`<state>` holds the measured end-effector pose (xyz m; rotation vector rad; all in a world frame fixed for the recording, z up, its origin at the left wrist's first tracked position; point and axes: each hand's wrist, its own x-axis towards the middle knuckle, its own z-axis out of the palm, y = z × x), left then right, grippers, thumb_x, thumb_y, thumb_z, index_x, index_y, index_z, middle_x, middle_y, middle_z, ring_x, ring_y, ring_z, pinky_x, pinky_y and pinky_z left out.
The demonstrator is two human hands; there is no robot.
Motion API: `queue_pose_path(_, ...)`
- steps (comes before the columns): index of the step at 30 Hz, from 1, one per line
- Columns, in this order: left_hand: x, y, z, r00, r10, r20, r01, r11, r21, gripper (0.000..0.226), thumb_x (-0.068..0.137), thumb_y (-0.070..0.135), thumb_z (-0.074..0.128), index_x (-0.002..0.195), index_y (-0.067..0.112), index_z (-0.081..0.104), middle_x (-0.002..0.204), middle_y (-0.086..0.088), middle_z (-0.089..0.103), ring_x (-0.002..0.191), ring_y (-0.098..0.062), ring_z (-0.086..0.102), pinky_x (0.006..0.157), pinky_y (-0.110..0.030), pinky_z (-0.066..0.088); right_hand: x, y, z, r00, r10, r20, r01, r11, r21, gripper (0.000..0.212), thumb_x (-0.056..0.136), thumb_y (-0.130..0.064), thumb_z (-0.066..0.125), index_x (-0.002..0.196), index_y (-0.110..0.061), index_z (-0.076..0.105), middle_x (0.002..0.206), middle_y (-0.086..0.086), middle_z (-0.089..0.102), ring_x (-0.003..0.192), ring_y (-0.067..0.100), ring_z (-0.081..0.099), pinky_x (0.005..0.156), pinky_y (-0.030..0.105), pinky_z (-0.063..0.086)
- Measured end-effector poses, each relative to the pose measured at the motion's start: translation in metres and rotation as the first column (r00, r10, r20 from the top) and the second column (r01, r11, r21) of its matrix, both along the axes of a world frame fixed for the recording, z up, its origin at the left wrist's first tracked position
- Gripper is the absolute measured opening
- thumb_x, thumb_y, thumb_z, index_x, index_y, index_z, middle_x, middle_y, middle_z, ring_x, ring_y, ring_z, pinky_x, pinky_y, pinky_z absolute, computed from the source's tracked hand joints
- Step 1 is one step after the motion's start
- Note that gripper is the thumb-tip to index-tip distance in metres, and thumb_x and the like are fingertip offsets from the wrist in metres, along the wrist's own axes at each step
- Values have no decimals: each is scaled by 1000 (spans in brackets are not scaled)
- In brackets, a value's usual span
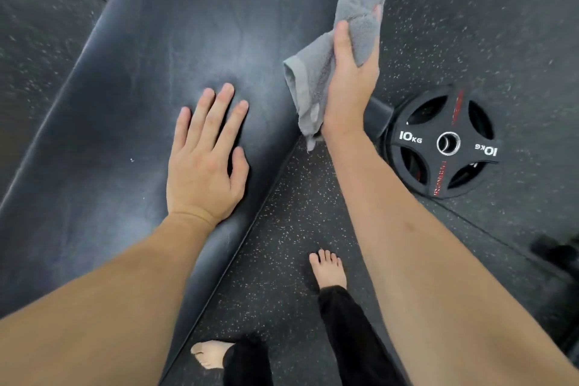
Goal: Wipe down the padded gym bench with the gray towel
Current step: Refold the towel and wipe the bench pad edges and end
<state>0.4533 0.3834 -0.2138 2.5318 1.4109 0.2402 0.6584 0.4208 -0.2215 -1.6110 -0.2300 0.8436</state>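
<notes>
- While the person stands barefoot on the speckled rubber floor, a left foot and a right foot show at the bottom of the view, each below a black trouser leg
- Both bare forearms reach forward from the lower corners of the view
- The left hand lies flat, palm down, on the dark padded table, near its right edge; its fingers are stretched out and slightly spread, gripping nothing
- The table's dark surface runs on a slant from the lower left to the top centre and shows a pale, hazy sheen around and beyond the left hand
- The right hand is raised beside the table's right edge, its fingers closed around the gray towel
- The towel is bunched in that grip: one part sticks up past the fingertips toward the top of the view, another hangs down along the wrist, over the table's edge; whether it touches the padding cannot be told
- To the right of the right wrist, a black weight plate marked "10 KG" lies flat on the floor, a metal ring at its centre
- A dark blurred object sits at the far right edge, too unclear to name
</notes>
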Motion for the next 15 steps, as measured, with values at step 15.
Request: queue_pose_path(15,-4,2,1,999,-12,-44,9,998,-58,60,95,13,39,155,13,37,165,-9,26,154,-30,21,125,-49,12,-95,-108,16,961,211,-177,-235,964,-125,77,102,-18,61,159,-41,14,119,-69,32,125,-34,32,104,2,27)
